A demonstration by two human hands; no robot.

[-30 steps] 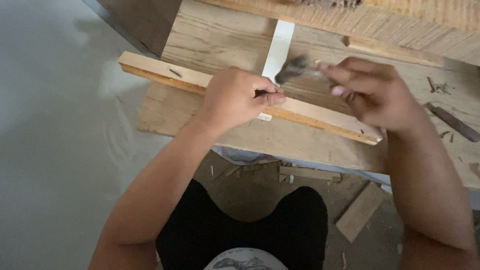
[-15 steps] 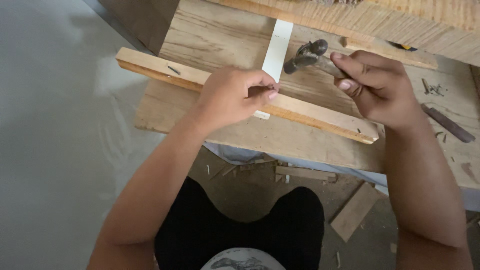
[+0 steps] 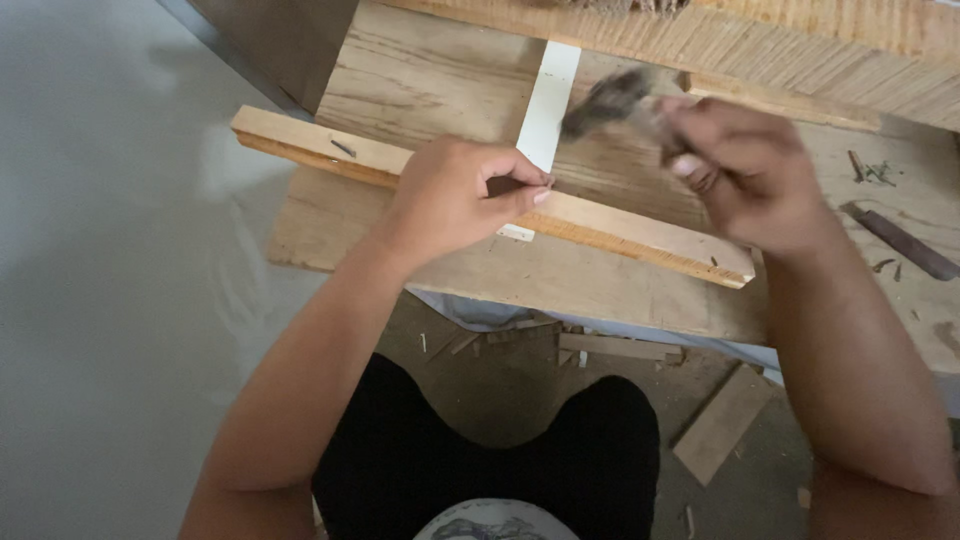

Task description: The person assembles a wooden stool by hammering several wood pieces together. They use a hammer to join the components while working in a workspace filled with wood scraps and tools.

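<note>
A view from above of a person's two bare arms working at a wooden workbench (image 3: 420, 70). A long, pale wooden strip (image 3: 620, 225) lies slantwise across the bench, running from the upper left down to the lower right, and crosses over a narrow white strip (image 3: 548, 105) beneath it.

The left hand (image 3: 455, 200) rests on the wooden strip near its middle, weighing it down. Its thumb and forefinger are pinched together at the top face of the wood, as one pinches a small nail to keep it upright; the nail itself is too small to see, so what is pinched cannot be confirmed.

The right hand (image 3: 750, 175) is clenched around the handle of a hammer (image 3: 610, 100). The hammer's dark head is blurred with motion and sits above and just to the right of the pinching fingers, poised over the same spot on the strip.

A small dark nail or screw (image 3: 343, 148) already shows in the strip near its left end. At the right of the bench lie a flat dark metal tool (image 3: 900, 238) and a scatter of loose nails (image 3: 878, 172). Below the bench edge, wood offcuts (image 3: 722, 425) litter the floor around the person's dark trousers.
</note>
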